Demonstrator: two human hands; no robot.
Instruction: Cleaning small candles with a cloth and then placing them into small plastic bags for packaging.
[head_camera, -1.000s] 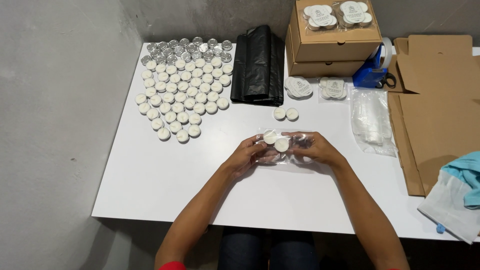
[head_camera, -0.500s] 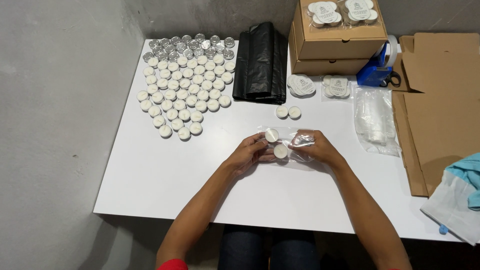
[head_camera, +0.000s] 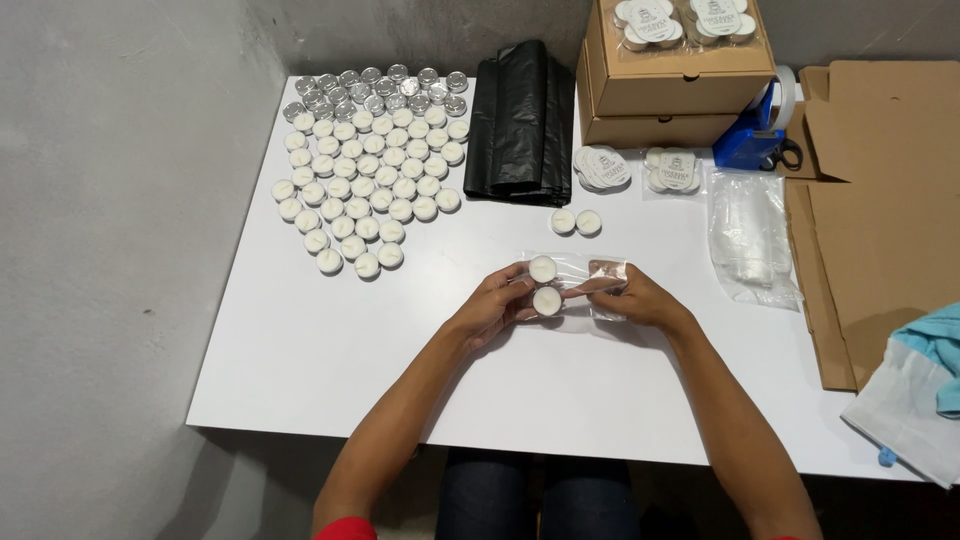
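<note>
**Tea lights going into a clear bag, near the table's front edge**

Left hand (head_camera: 492, 310) and right hand (head_camera: 632, 298) meet over the white table (head_camera: 300, 380), toward its front edge. Between them a small clear bag (head_camera: 585, 272) — two white tea lights (head_camera: 545, 285) sit at its left end, one above the other. Left fingers closed around the candles; right fingers pinched on the bag's other end.

Far left corner: a loose field of tea lights (head_camera: 365, 170) in rows. Two stray tea lights (head_camera: 576, 222) lie mid-table. Folded black bags (head_camera: 522, 125) at the far edge. Beside them, stacked cardboard boxes (head_camera: 675, 85) — packed candle sets rest on the top lid. Spare clear bags (head_camera: 750, 235) toward the right edge.
</note>
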